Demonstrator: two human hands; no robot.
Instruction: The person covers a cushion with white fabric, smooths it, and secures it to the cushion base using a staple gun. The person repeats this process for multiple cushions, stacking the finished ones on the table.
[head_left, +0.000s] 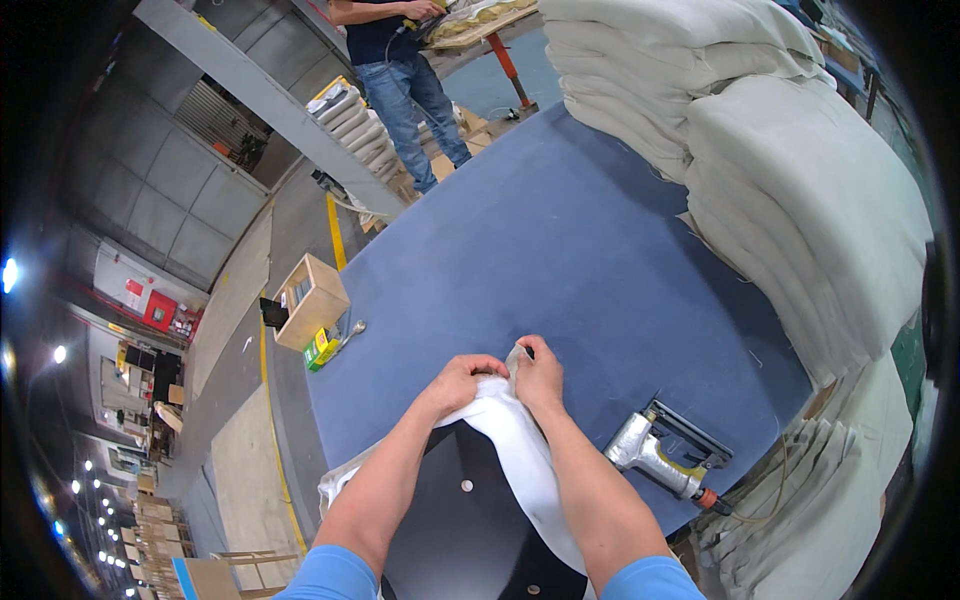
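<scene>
In front of me a black panel [450,510] with small round light spots on it lies on the blue table, white fabric [535,470] wrapped around its edge. My left hand [466,383] pinches the fabric at the panel's far end. Close beside it, my right hand [538,372] grips a raised fold of the same fabric, fingers closed. To the right of my right forearm rests a silver staple gun [655,455] on its side, its air hose running off toward the right edge.
Tall stacks of pale upholstered pieces [800,190] line the table's right side. A wooden box [312,300] and a green-yellow small carton [321,349] sit at the left edge of the blue padded table [480,240]. Beyond it, another person [400,90] stands at a second table.
</scene>
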